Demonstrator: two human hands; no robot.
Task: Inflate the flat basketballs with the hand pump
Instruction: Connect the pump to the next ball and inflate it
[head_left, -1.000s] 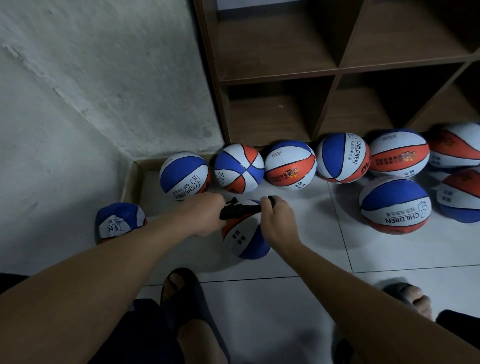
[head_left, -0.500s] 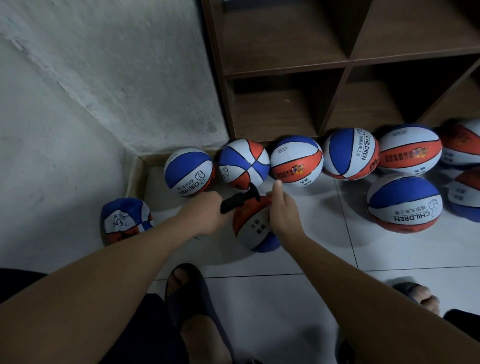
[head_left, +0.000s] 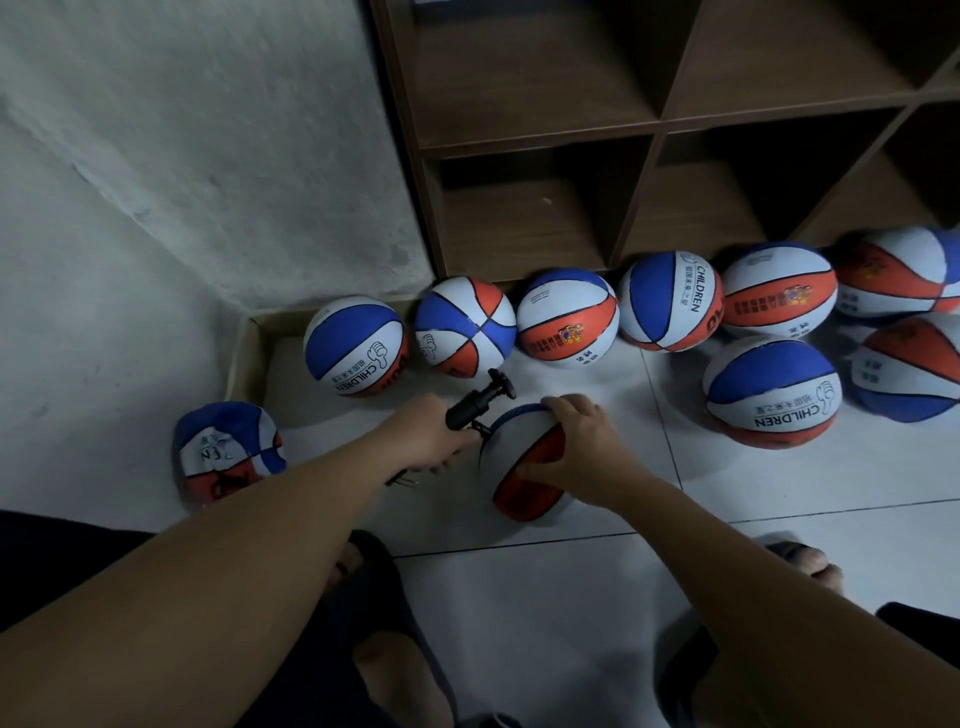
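Observation:
A small black hand pump (head_left: 475, 402) slants up from my left hand (head_left: 428, 434), which grips its barrel; the T-handle points to the far right. Its lower end meets the top left of a red, white and blue basketball (head_left: 524, 470) on the floor tiles. My right hand (head_left: 576, 449) lies over the top and right side of that ball with fingers curved round it. A crumpled flat ball (head_left: 226, 452) lies to the left by the wall.
Several round basketballs (head_left: 569, 319) line the foot of a brown cube shelf (head_left: 654, 124), with more at the right (head_left: 771, 397). A low cardboard tray edge (head_left: 244, 353) runs along the wall. My sandalled feet (head_left: 802, 564) are near the bottom.
My right hand let go of the pump handle and moved onto the ball. The pump tilted so its handle points up and away; the ball turned, showing more red.

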